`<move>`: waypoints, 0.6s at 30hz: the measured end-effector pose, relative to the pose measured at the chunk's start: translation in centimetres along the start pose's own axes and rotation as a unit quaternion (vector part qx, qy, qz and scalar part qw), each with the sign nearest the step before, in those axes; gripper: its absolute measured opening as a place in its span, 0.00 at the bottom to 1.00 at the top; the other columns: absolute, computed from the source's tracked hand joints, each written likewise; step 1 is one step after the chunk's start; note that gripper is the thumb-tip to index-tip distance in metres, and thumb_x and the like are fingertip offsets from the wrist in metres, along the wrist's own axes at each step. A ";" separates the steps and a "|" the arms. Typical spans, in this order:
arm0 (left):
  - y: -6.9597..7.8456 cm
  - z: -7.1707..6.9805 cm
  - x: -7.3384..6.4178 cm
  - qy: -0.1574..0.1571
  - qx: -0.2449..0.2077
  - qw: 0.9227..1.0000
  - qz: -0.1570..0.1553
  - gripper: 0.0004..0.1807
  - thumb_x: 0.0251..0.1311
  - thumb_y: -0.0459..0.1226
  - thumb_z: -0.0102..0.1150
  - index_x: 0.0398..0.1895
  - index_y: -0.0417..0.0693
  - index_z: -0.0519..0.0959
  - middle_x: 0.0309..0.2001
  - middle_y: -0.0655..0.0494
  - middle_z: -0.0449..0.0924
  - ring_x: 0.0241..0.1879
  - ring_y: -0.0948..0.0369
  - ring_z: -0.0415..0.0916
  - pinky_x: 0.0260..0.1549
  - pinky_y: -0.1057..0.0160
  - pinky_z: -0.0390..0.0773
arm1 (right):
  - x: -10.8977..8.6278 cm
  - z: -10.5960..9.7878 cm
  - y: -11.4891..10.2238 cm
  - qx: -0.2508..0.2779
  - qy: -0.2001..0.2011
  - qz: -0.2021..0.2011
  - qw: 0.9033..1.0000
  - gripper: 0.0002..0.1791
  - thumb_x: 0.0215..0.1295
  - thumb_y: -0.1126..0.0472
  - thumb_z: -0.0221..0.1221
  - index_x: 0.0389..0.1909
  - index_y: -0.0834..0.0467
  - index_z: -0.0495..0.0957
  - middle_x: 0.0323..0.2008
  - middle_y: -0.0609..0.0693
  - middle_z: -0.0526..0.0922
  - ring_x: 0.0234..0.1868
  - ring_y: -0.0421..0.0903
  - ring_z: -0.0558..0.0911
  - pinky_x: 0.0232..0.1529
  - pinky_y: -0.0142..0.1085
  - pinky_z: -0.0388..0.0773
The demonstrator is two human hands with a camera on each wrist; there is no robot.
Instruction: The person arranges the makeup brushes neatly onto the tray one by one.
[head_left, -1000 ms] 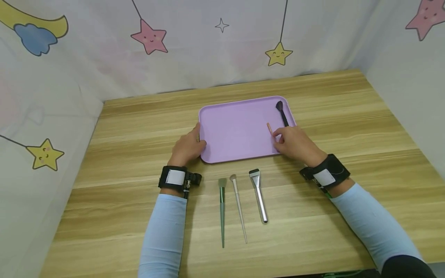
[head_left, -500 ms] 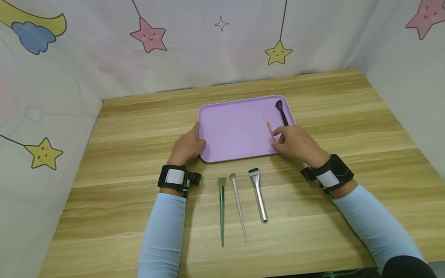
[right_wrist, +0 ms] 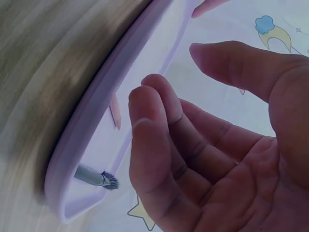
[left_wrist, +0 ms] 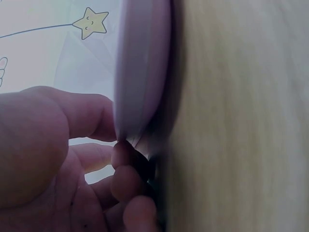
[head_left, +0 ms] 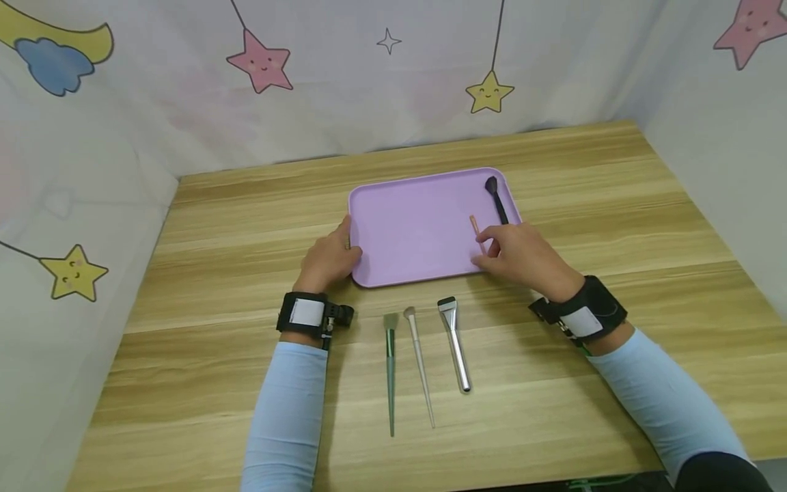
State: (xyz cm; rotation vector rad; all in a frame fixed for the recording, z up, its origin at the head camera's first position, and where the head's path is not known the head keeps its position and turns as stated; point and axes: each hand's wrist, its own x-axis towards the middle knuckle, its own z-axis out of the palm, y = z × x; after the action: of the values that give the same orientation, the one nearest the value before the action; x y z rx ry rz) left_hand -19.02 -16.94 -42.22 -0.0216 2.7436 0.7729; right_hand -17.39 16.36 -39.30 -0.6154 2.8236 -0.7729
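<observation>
A lilac tray lies on the table, its left rim gripped by my left hand. In the left wrist view, the thumb is on one side of the tray wall and curled fingers are on the other. Over the tray's right front part is my right hand. The right wrist view shows its thumb and fingers apart with nothing between them. Beside those fingers, a slim pink stick lies in the tray, partly hidden by the hand. A black makeup brush rests further right in the tray.
In front of the tray lie a green makeup brush, a pale slender brush and a silver flat-headed brush. A white curtain with stars hangs behind the wooden table.
My right thumb has spread slightly left, away from the pink stick, which stays in the tray. The left hand keeps its place on the rim. The head view has shifted slightly.
</observation>
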 end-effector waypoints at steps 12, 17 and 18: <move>0.1 -0.1 0.0 -0.002 0.004 1.000 0.001 0.42 0.67 0.44 0.45 0.82 0.47 0.45 0.75 0.43 0.60 0.47 0.45 0.71 0.35 0.55 0.67 | -0.6 -0.1 -0.9 -0.001 -0.014 -0.005 1.000 0.18 0.63 0.57 0.67 0.46 0.68 0.84 0.28 0.54 0.84 0.25 0.46 0.77 0.27 0.39 0.72; 0.1 -0.1 -0.1 -0.004 0.005 1.000 -0.001 0.42 0.67 0.44 0.44 0.82 0.48 0.45 0.75 0.43 0.60 0.44 0.45 0.72 0.32 0.56 0.66 | -0.9 0.0 -1.2 -0.006 -0.019 -0.012 1.000 0.19 0.63 0.56 0.67 0.45 0.69 0.84 0.27 0.52 0.84 0.23 0.45 0.76 0.25 0.38 0.72; 0.1 -0.1 -0.1 -0.004 0.004 1.000 -0.002 0.42 0.67 0.44 0.44 0.82 0.48 0.45 0.75 0.43 0.60 0.44 0.45 0.72 0.31 0.56 0.65 | -1.0 0.0 -1.2 -0.007 -0.018 -0.014 1.000 0.19 0.63 0.56 0.67 0.45 0.69 0.84 0.27 0.52 0.84 0.23 0.45 0.76 0.26 0.39 0.72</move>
State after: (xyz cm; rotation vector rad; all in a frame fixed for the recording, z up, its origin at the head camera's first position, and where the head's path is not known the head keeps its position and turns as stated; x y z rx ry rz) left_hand -18.94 -16.93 -42.08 -0.0218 2.7383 0.7586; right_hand -16.10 15.83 -38.63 -0.6650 2.7962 -0.7382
